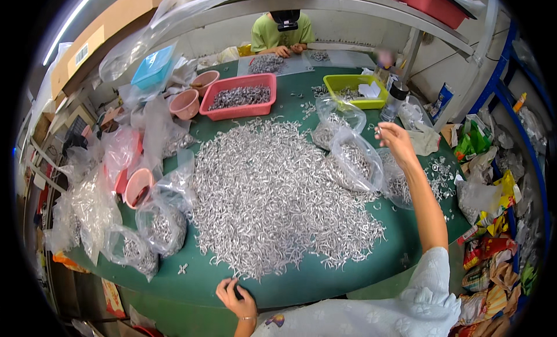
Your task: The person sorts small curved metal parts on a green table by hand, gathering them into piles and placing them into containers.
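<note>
Over the glinting metal pile [278, 198], right fingers [386, 131] pinch a small piece; left fingers [229, 290] curl clenched.

Big heap of small silvery metal pieces [272, 198]: dull-bright, bare metal sheen. Green bench [325, 279]: matt, smooth cloth-like or rubbery covering, cannot tell which. Clear plastic bags [354, 157]: thin, crinkled, glossy. Pink rectangular plastic tray [232, 112]: smooth, slight gloss. Yellow-green plastic tray [348, 80]: smooth. Round pink plastic bowls [185, 105]: matt. Brown cardboard box [110, 29]: matt, papery. White patterned cloth sleeve [429, 290]: soft, matt.
</note>
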### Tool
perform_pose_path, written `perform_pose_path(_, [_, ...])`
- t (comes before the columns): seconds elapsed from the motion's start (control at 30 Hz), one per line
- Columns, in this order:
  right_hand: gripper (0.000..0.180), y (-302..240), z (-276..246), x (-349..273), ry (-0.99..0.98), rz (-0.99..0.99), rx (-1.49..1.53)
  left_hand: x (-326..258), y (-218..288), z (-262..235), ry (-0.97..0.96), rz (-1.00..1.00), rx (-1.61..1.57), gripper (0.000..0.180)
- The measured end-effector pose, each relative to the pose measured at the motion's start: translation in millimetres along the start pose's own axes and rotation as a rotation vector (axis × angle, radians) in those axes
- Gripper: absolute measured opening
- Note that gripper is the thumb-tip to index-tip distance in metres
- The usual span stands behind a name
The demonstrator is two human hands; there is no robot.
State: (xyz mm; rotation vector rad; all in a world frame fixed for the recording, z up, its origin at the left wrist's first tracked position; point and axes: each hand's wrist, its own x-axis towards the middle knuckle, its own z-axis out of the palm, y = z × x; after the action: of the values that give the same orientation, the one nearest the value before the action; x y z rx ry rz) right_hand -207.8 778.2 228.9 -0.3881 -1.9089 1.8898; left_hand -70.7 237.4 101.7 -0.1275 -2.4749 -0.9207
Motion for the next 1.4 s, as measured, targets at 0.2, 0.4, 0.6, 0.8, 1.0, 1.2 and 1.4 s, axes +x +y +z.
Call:
perform_pose_path(0.2, [0.032,11.8,-17.3,160.0,0.179,-0.099,-0.07,3.8,4.1,8.3,0.052,0.057,-0.009,0.023])
perform_pose_path(0.4, [0.032,-13.6,42.0,102.2,-0.128,-0.354,-0.294,-3.8,-1.1,-3.2,0.005,0.007,0.077,0.025])
perform_pose_path(0.6, [0.028,-64.6,94.9,-129.9,-0.408,-0.46,-0.709,5.7,6.9,4.2,-0.019,0.044,0.096,0.027])
perform_pose_path(0.8, [0.047,24.8,133.4,-251.0,-0.612,-0.488,-0.988,27.5,33.3,4.9,-0.324,0.166,-0.156,0.038])
perform_pose_path(1.0, [0.035,74.5,137.6,-271.8,-0.457,-0.471,-1.163,50.9,44.6,26.9,-0.574,0.332,0.103,0.051])
perform_pose_path(1.2, [0.026,80.0,107.1,-255.2,-0.269,-0.636,-1.226,65.5,10.1,23.6,-0.493,0.35,0.04,0.036])
perform_pose_path(1.4, [0.021,85.9,71.4,-223.8,-0.067,-0.618,-1.253,82.1,4.2,25.0,-0.417,0.37,0.011,0.026])
